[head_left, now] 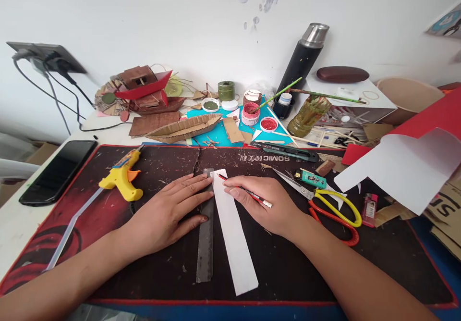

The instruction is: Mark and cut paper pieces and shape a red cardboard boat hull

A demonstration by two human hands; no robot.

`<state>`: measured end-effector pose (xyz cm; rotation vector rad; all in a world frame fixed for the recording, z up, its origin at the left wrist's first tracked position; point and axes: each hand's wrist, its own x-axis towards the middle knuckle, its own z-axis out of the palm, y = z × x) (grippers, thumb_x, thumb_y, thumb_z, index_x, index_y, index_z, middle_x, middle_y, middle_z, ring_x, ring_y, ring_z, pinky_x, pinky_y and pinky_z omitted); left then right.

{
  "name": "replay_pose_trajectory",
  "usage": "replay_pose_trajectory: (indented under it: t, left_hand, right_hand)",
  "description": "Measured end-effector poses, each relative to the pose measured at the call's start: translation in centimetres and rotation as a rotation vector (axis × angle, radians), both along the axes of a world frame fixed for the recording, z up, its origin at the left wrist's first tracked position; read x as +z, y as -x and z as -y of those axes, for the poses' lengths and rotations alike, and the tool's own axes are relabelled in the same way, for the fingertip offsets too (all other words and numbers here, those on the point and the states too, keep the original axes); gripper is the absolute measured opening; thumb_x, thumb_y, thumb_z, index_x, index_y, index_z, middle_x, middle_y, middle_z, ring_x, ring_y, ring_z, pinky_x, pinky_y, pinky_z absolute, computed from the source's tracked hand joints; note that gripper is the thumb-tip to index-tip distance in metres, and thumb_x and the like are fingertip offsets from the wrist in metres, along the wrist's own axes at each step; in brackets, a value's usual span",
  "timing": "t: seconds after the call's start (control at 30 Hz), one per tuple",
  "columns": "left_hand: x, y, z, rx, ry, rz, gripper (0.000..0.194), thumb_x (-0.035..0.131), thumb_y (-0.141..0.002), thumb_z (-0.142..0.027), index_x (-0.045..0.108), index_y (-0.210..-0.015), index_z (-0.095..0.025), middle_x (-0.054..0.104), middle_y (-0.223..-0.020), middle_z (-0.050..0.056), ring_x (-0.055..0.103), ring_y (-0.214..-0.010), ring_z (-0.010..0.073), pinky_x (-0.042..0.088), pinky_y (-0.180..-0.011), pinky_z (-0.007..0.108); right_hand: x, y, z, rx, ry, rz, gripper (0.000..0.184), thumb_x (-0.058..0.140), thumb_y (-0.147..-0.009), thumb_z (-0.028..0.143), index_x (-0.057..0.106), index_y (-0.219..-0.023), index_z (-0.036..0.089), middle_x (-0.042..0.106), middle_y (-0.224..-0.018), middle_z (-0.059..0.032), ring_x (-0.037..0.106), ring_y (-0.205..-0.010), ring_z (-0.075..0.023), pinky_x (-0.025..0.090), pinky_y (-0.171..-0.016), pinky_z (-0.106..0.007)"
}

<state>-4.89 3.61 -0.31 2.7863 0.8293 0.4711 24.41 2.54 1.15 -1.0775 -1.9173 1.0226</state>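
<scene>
"What's in hand?"
"One pencil (pixel 257 198), gripped in the right hand's (pixel 272 191) fingers (pixel 239 181), over one white strip (pixel 236 237) on the mat (pixel 288 273)."
"And the left hand (pixel 176 208)?"
"Its fingers lie flat on one ruler (pixel 206 249), clasping nothing, beside the strip."

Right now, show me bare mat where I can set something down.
Mostly bare mat: between left forearm and dark ruler; between white strip and right forearm. Crowded: around the scissors and past the mat's far edge.

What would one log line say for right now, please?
left hand: spread over grey ruler; right hand: holds pencil, tip at white paper strip; yellow hot-glue gun: left of ruler; scissors: right of strip
</scene>
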Motion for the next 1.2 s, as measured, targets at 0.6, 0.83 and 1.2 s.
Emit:
replay_pose_trajectory:
  t: [0.6,0.83,1.2]
  left_hand:
    - [0.2,-0.1,0.27,0.076,-0.045,-0.003,0.062,0.067,-0.107,-0.044,0.051,-0.162,-0.019,0.052,-0.169,0.018,0.048,-0.158,0.0352,0.046,-0.127,0.057]
    - [0.27,-0.08,0.46,0.012,-0.077,0.043,0.042,0.07,-0.106,-0.039,0.067,-0.143,-0.021,0.073,-0.147,0.013,0.066,-0.14,0.0307,0.053,-0.119,0.051]
    - [0.25,-0.36,0.29,0.037,-0.073,-0.016,0.047,0.064,-0.107,-0.039,0.063,-0.149,-0.018,0.065,-0.157,0.015,0.06,-0.146,0.0317,0.049,-0.124,0.052]
  right_hand:
    - [0.15,0.07,0.13,-0.016,0.065,0.011,0.026,0.06,-0.113,0.04,0.081,-0.125,0.03,0.084,-0.128,-0.0019,0.08,-0.117,-0.0249,0.06,-0.1,-0.037]
    - [0.02,0.05,0.13,-0.01,0.067,0.007,0.026,0.06,-0.113,0.041,0.08,-0.124,0.03,0.084,-0.129,-0.0014,0.079,-0.118,-0.0244,0.06,-0.1,-0.036]
    - [0.15,0.05,0.07,-0.015,0.014,0.037,0.021,0.063,-0.112,0.033,0.08,-0.121,0.026,0.085,-0.126,-0.0026,0.082,-0.113,-0.022,0.061,-0.097,-0.033]
